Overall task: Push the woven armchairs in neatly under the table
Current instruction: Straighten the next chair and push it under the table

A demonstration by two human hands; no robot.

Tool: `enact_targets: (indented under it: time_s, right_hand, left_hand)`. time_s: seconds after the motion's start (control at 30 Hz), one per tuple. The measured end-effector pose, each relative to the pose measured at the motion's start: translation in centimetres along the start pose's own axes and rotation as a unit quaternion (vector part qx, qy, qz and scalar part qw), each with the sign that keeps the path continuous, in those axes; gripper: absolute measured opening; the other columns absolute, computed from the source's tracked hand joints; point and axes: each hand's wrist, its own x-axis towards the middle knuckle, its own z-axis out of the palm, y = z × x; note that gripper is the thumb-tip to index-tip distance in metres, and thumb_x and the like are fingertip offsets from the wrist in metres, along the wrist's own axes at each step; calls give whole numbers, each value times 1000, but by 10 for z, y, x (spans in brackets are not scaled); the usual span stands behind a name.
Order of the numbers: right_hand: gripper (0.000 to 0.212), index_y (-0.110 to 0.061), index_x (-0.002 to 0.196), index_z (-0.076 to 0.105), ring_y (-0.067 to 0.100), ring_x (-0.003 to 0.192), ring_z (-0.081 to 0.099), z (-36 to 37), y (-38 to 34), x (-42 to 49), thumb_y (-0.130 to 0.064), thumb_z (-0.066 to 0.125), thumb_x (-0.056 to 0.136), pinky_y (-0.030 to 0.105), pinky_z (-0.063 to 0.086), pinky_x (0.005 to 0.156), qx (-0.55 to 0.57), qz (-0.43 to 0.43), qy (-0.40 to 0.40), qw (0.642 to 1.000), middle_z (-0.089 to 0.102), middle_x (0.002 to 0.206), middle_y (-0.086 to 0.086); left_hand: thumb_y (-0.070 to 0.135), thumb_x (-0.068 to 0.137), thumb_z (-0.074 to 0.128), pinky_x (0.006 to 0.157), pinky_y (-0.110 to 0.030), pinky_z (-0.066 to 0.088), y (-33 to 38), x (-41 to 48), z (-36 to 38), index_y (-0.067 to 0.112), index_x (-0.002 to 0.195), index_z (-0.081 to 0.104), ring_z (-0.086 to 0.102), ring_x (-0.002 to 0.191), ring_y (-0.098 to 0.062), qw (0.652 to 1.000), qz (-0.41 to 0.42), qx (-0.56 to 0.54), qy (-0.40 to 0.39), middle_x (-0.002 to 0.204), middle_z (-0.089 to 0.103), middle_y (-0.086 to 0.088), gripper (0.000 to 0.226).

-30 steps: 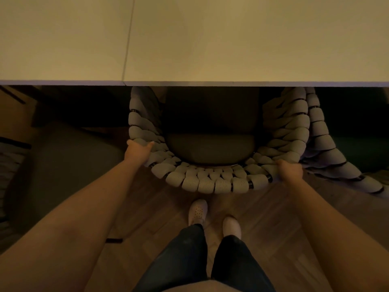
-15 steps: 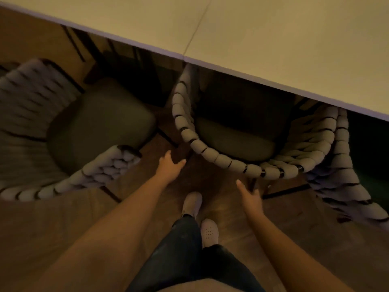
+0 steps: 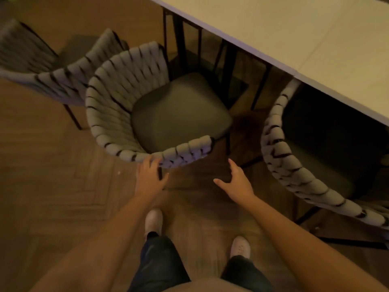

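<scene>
A grey woven armchair [image 3: 117, 114] with a dark seat cushion stands in the middle, turned at an angle, its seat outside the pale table [image 3: 294, 36]. My left hand [image 3: 149, 175] is open, fingertips touching the near rim of its woven back. My right hand [image 3: 237, 182] is open in the air to the right of that rim, apart from it. At the right, another woven armchair [image 3: 280, 157] sits with its seat under the table edge.
A third woven armchair [image 3: 31, 66] stands at the far left, away from the table. Black metal table legs [image 3: 181, 43] rise behind the middle chair. The floor is wood parquet. My legs and white shoes [image 3: 153, 222] are below my hands.
Both hands let go of the right-hand chair, which stays under the table. My view swung left. My left hand reached the rim of the middle chair; my right hand follows, open.
</scene>
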Motion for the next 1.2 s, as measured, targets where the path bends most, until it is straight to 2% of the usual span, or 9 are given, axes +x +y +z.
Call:
enact_targets:
  time_s: [0.07,0.17,0.27,0.37,0.53,0.73,0.97,1.1,1.2]
  right_hand:
    - [86,-17,154,19,24,139,34,37,-45,21,-34,70,86,34,34,110,-109,-87,15,990,29,154,6]
    - [76,-16,152,23,28,145,22,86,-106,55,-15,62,87,38,19,118,-255,-193,35,947,26,156,12]
    - [64,-18,151,27,30,145,20,125,-154,84,-10,50,91,52,7,120,-410,-186,-23,892,28,155,13]
    - [45,-18,140,41,31,130,41,147,-178,107,-14,46,95,60,7,117,-501,-136,-109,848,51,135,10]
    - [41,-21,133,42,32,123,48,152,-174,124,-12,49,94,55,26,111,-506,-116,-121,846,55,126,8]
    - [45,-25,139,39,29,126,46,131,-160,138,-14,48,96,47,31,106,-513,-119,-118,842,51,134,5]
    - [48,-32,138,42,21,129,44,64,-122,167,-21,55,93,38,32,109,-518,-100,-96,844,48,141,-3]
    - [51,-34,142,39,20,132,41,19,-102,170,-19,52,95,38,26,113,-544,-90,-108,827,47,142,-4]
    - [50,-34,144,36,19,135,39,-8,-86,169,-18,48,98,41,13,119,-579,-85,-112,803,47,143,-6]
  left_hand:
    - [35,82,68,110,-54,30,-54,23,-19,14,139,48,34,138,-33,995,16,88,-41,146,42,-14,63]
    - [26,85,67,114,-59,16,-118,58,-49,17,147,38,15,148,-30,974,67,190,-103,156,29,-10,70]
    - [20,88,63,114,-62,7,-156,90,-84,16,149,33,11,149,-31,949,116,254,-146,156,29,-7,68]
    - [16,95,50,114,-64,5,-180,127,-105,20,149,32,10,149,-30,906,169,334,-199,156,29,-3,57]
    - [18,99,46,115,-64,4,-194,178,-116,19,150,31,13,149,-29,866,189,399,-233,154,34,-5,53]
    - [24,100,44,113,-66,-1,-191,211,-113,22,148,34,16,148,-29,831,227,432,-265,154,34,-4,49]
    - [24,100,41,115,-65,1,-134,221,-94,23,138,45,41,132,-26,825,321,370,-284,136,48,-3,38]
    - [30,97,47,115,-52,20,-100,225,-73,22,134,48,46,125,-26,811,373,315,-323,133,50,-4,38]
    - [39,95,50,99,-37,37,-75,226,-56,21,129,51,51,115,-22,797,409,279,-346,128,53,-4,39]
